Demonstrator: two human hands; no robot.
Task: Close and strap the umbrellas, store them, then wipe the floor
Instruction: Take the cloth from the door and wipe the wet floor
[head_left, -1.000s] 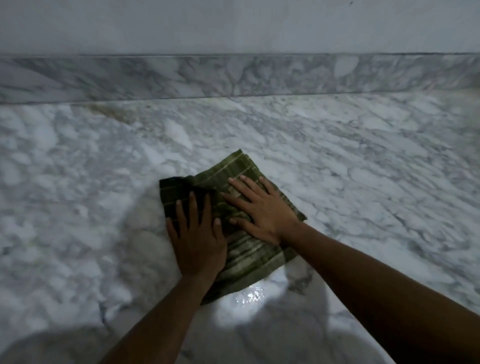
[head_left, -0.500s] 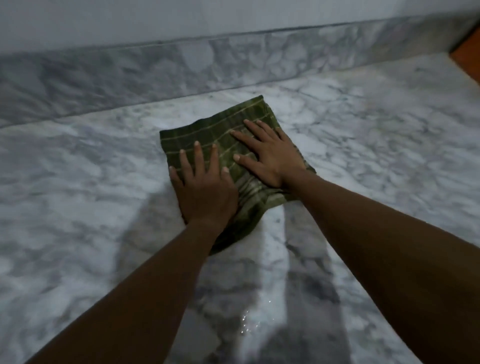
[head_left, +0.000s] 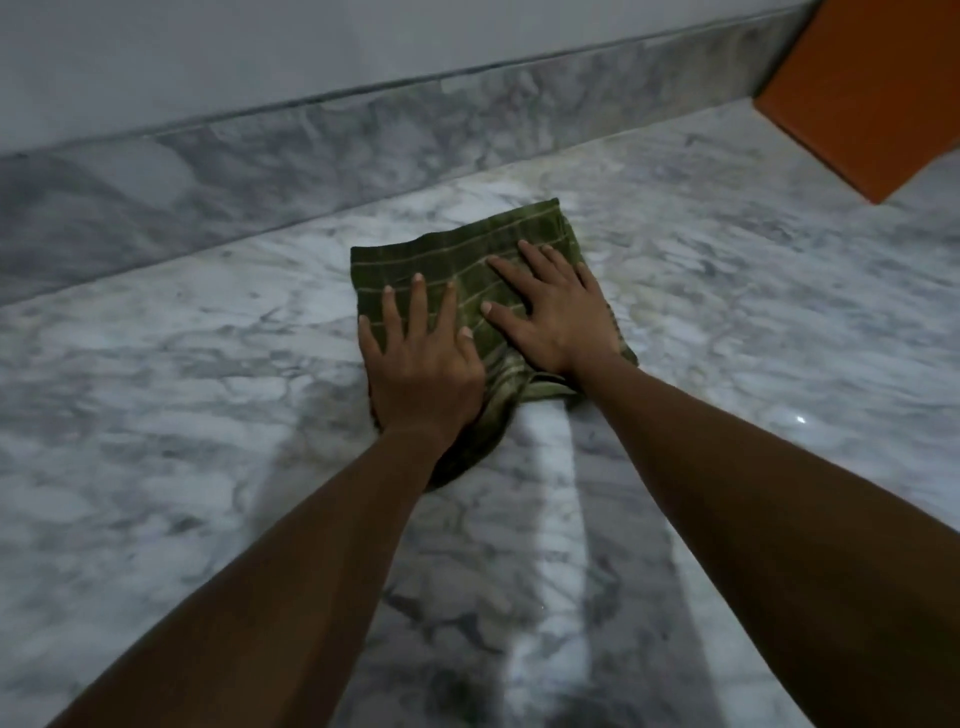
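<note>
A green striped cloth (head_left: 467, 249) lies on the white-grey marble floor (head_left: 182, 374), a short way in front of the wall. My left hand (head_left: 421, 364) rests flat on its near left part, fingers spread. My right hand (head_left: 550, 312) presses flat on its right part, fingers spread too. Neither hand grips the fabric; both palms lie on top. The cloth's near edge is bunched under my wrists. No umbrella is in view.
A marble skirting (head_left: 260, 171) runs along the foot of a pale wall (head_left: 208, 62) just beyond the cloth. An orange-brown panel (head_left: 872, 88) juts in at the upper right corner. A wet glint (head_left: 800, 420) shows on the floor at the right.
Both hands have pushed the cloth away from me toward the wall and a little right. The view has turned right, bringing the orange-brown panel into sight.
</note>
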